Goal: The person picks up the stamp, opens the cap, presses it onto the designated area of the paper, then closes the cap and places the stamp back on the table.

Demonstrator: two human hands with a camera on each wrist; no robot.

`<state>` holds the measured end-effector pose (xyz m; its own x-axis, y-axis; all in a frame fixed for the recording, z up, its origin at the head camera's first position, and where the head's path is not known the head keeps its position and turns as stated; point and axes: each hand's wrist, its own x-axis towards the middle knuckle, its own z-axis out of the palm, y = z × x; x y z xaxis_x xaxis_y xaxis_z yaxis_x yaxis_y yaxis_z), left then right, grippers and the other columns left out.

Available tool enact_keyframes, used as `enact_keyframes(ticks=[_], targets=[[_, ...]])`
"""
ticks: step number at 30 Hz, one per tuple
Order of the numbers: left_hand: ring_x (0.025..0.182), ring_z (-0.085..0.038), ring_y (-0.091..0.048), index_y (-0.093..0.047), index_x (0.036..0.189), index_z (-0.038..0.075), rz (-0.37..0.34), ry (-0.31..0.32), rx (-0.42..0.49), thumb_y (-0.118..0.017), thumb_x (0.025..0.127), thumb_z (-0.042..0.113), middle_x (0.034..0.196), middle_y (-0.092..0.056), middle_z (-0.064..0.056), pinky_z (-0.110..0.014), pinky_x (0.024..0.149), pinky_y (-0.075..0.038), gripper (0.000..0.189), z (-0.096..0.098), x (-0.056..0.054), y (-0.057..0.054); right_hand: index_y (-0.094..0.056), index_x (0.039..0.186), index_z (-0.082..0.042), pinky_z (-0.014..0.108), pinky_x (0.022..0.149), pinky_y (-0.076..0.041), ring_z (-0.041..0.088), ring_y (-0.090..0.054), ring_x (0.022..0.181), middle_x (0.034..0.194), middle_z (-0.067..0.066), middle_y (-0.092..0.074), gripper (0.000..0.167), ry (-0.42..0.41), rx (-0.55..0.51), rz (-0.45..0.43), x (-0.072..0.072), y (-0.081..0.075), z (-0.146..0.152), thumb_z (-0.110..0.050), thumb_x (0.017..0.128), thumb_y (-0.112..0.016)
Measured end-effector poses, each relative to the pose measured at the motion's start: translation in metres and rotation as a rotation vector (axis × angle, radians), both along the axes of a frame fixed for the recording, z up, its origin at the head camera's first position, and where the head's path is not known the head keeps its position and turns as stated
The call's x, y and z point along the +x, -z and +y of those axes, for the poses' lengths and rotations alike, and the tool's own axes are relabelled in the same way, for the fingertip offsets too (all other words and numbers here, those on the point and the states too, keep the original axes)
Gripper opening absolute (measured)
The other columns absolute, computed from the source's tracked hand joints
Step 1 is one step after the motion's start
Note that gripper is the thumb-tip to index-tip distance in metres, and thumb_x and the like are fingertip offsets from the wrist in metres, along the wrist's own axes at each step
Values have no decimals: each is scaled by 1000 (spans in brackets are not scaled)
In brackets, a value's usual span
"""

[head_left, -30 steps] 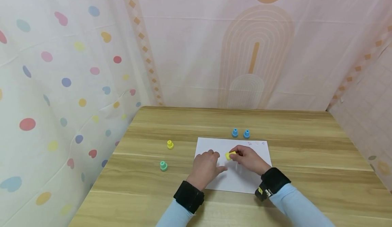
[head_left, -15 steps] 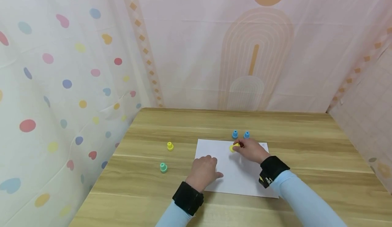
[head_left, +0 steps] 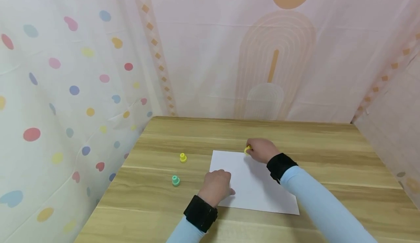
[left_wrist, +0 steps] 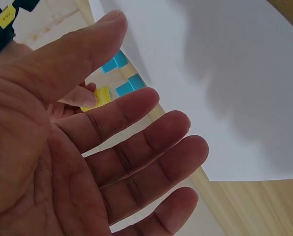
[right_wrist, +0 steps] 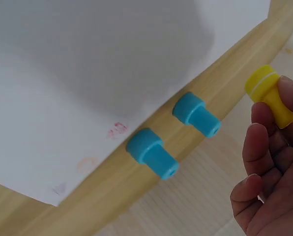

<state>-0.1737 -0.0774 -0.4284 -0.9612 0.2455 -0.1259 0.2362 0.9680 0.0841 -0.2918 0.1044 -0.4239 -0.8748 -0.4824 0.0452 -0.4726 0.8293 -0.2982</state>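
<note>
My right hand (head_left: 263, 150) pinches a yellow stamp (right_wrist: 269, 96) between thumb and fingers, over the far edge of a white sheet of paper (head_left: 262, 192). Two blue stamps (right_wrist: 151, 152) stand just past that edge in the right wrist view; the right hand hides them in the head view. Faint red (right_wrist: 118, 130), orange and purple prints mark the paper near one corner. Over the paper's left part is my left hand (head_left: 215, 188), its fingers relaxed and spread in the left wrist view (left_wrist: 112, 147), holding nothing.
Left of the paper, a second yellow stamp (head_left: 183, 158) and a green stamp (head_left: 175, 180) stand on the wooden table (head_left: 137, 199). Patterned curtains (head_left: 203, 53) hang behind the table and along its left side.
My right hand has carried the yellow stamp away from me, from the middle of the paper to its far edge, covering the blue stamps. The left hand has drawn back slightly.
</note>
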Motion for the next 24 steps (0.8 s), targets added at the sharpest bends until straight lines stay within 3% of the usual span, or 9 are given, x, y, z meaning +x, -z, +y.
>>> enact_keyframes(ticks=[9,16,24], targets=[[60,-14,-52,-72,88,9,-20,-1,8,-86,76,36,69,-59,0,-33,59,-49,33,-2,1,1,-69,106,-8,48,88,-48,26,-66,91,97,4,-72,19,-10,143,84,-16,-7,-23,-21,92,-72],[61,-14,-55,-72,88,10,-40,-13,-12,-86,76,37,70,-60,0,-34,59,-50,33,-2,0,2,-69,111,-11,47,90,-44,29,-64,100,105,4,-72,22,-2,218,97,-29,-2,-38,-22,93,-71],[61,-15,-54,-72,88,9,-27,-12,6,-87,75,35,70,-60,0,-33,59,-49,33,-3,1,2,-68,99,-12,46,89,-42,25,-61,89,91,2,-70,12,-9,338,149,-37,7,-49,-23,94,-70]])
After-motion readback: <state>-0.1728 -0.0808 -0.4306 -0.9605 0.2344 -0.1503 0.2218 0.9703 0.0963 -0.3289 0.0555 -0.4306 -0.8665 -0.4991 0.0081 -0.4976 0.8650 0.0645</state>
